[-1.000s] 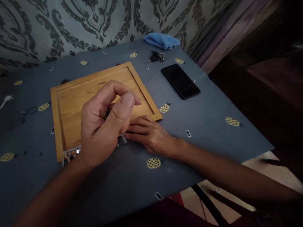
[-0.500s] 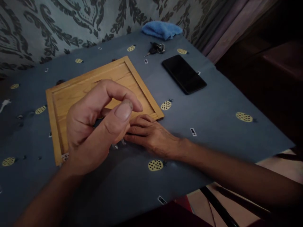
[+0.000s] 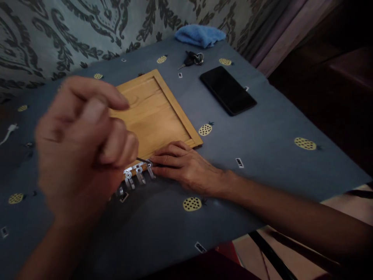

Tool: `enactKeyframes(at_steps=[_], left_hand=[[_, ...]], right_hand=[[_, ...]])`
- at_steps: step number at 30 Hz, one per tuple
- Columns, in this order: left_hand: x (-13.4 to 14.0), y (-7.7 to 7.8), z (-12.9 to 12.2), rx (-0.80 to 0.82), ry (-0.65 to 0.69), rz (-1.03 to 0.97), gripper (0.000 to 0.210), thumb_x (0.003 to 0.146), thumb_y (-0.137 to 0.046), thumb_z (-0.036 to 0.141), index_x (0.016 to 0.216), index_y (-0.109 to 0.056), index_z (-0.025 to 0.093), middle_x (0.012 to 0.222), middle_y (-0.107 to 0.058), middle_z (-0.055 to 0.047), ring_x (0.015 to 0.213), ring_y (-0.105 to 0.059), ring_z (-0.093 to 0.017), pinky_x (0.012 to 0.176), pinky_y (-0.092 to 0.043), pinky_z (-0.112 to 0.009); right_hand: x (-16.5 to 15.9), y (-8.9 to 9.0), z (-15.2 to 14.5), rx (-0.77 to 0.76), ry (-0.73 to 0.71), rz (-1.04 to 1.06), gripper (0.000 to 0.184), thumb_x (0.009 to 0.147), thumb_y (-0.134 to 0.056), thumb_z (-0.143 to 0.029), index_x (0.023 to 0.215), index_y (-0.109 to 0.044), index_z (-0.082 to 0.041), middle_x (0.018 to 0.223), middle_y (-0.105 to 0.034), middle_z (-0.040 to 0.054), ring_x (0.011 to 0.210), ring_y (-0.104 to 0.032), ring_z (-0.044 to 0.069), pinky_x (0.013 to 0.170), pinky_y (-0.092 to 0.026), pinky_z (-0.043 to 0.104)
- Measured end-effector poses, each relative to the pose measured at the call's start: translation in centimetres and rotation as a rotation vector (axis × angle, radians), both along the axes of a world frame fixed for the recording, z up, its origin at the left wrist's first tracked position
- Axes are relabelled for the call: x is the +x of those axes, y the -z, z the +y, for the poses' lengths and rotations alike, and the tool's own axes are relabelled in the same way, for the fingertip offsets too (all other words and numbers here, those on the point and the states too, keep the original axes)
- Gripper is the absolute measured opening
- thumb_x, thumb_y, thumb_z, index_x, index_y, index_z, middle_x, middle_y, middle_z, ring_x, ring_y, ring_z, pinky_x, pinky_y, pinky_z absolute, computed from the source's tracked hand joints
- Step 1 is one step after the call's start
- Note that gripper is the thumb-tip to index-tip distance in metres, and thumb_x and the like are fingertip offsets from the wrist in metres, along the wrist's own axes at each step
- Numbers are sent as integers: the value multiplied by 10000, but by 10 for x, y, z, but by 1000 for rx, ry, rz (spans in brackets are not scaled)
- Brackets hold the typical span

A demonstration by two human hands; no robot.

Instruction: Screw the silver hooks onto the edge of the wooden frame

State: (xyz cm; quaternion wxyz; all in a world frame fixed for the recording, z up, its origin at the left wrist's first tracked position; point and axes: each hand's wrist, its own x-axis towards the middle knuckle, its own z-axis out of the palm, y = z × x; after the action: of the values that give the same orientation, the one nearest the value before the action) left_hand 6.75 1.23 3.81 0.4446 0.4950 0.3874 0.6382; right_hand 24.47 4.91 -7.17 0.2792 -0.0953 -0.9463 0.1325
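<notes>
My left hand, blurred by motion, is closed in a fist around a screwdriver. Only its thin dark shaft shows; the fist hides the handle. The shaft's tip meets the screw area of the end metal hook on the near edge of a framed wooden board. My right hand grips that edge near the corner, fingers bent over the wood and fingertips beside the end hook. Its thumb is hidden. Several more silver hooks line the edge toward my left hand, which covers the board's left part.
On the blue pineapple-print tablecloth lie a black phone, keys and a folded blue cloth. A white cable end is at the far left. Patterned curtain fabric hangs behind the table.
My left hand has shifted left and turned into a tighter fist, bringing the screwdriver shaft and row of hooks into sight. The right hand stays in place on the board's edge.
</notes>
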Motion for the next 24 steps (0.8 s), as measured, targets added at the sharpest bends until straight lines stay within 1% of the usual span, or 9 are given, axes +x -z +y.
enactKeyframes(at_steps=[2, 4, 6, 8, 10, 13, 16, 20, 24], left_hand=[[-5, -6, -4, -24, -116, -4, 178, 947, -608, 333, 856, -596, 180, 510, -231, 112, 371, -82, -28, 330, -152, -210], [-5, -10, -7, -61, -196, 27, 281, 975, -553, 441, 860, -586, 187, 508, -226, 109, 375, -62, -31, 324, -121, -228], [-1, -12, -8, -85, -191, 69, 318, 990, -519, 461, 819, -578, 200, 477, -209, 107, 350, -86, -38, 319, -112, -248], [6, -12, -7, -82, -147, 93, 251, 984, -545, 363, 793, -580, 205, 465, -206, 107, 337, -124, -42, 324, -134, -252], [12, -12, -5, -81, -107, 87, 188, 962, -531, 200, 784, -590, 198, 471, -231, 104, 335, -150, -42, 328, -157, -244], [13, -9, -3, -84, -62, 43, 264, 938, -435, 49, 792, -609, 183, 457, -258, 98, 326, -165, -38, 330, -182, -211], [10, -4, 0, -65, 1, 4, 329, 948, -378, 0, 803, -622, 166, 445, -256, 98, 315, -166, -26, 337, -213, -167], [7, 3, 3, 23, 104, -27, 291, 959, -406, 28, 848, -653, 137, 457, -245, 102, 304, -167, -16, 323, -217, -159], [8, 5, 4, 18, 122, -28, 313, 944, -404, -4, 847, -670, 131, 463, -249, 94, 325, -190, -28, 337, -213, -178]], right_hand=[[0, 1, 0, -2, -10, 23, 264, 1031, -471, -202, 1157, -702, -172, 1248, -723, 73, 1181, -601, 232, 975, -468, 429], [0, 1, 0, -4, -11, 36, 274, 1035, -461, -202, 1151, -704, -155, 1243, -724, 82, 1176, -601, 238, 972, -469, 430], [1, 1, 0, -12, -6, 32, 272, 1031, -465, -195, 1148, -706, -152, 1239, -724, 85, 1172, -600, 242, 975, -466, 435], [1, 0, -1, -14, -6, 23, 267, 1027, -473, -194, 1150, -708, -165, 1240, -724, 80, 1166, -601, 239, 982, -463, 432], [1, -1, -1, -14, -5, 15, 266, 1027, -476, -201, 1156, -708, -180, 1244, -722, 74, 1156, -604, 234, 984, -460, 421], [1, -1, 0, -14, -4, 26, 270, 1029, -470, -201, 1150, -710, -175, 1235, -723, 80, 1142, -606, 230, 977, -459, 410], [1, 0, 0, -10, -7, 47, 281, 1033, -451, -189, 1148, -705, -153, 1217, -726, 87, 1143, -597, 230, 964, -460, 414], [1, 1, 0, -5, -12, 66, 310, 1043, -414, -186, 1144, -703, -138, 1210, -723, 90, 1138, -585, 231, 950, -454, 416], [1, 0, 0, 0, 2, 51, 354, 1061, -363, -204, 1139, -705, -157, 1216, -721, 64, 1146, -580, 212, 973, -444, 395]])
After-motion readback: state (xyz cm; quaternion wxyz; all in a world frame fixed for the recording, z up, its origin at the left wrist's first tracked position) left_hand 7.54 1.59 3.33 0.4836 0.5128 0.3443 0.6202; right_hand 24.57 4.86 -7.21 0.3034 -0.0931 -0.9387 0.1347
